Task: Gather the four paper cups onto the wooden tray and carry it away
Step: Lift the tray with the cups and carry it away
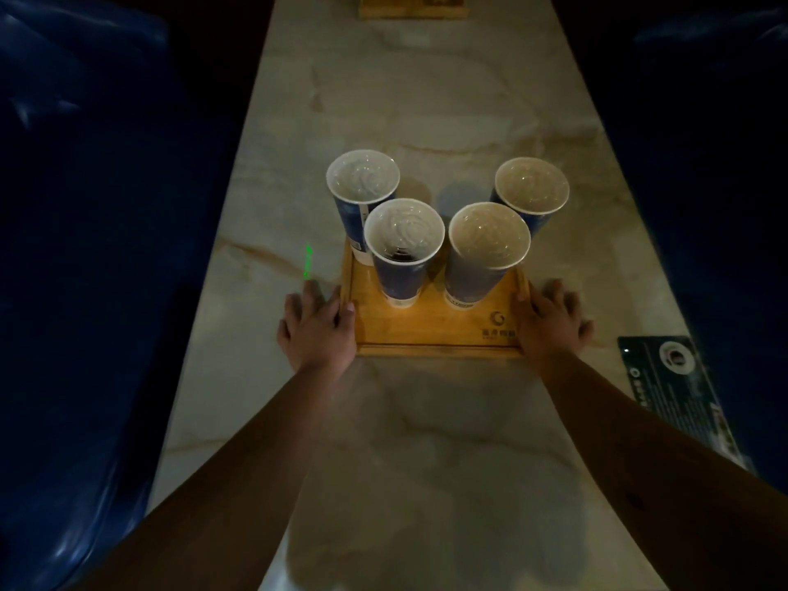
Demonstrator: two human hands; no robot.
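Both my left hand (pixel 317 324) and right hand (pixel 550 319) grip the wooden tray (pixel 430 330). All four paper cups (pixel 403 253) stand aboard; only carrying remains.

left hand (pixel 317 328), right hand (pixel 550 319), both gripping

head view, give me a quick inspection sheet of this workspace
surface: long pale marble-look table, dimly lit.
job's things: four paper cups stand upright on the wooden tray, which rests on the table.
clutter: dark printed card at the right edge; green light mark left of the tray; a second wooden item at the far end.
grippers: left hand on the tray's left side, right hand on its right side.
cables: nothing seen.
surroundings: blue seats on both sides.
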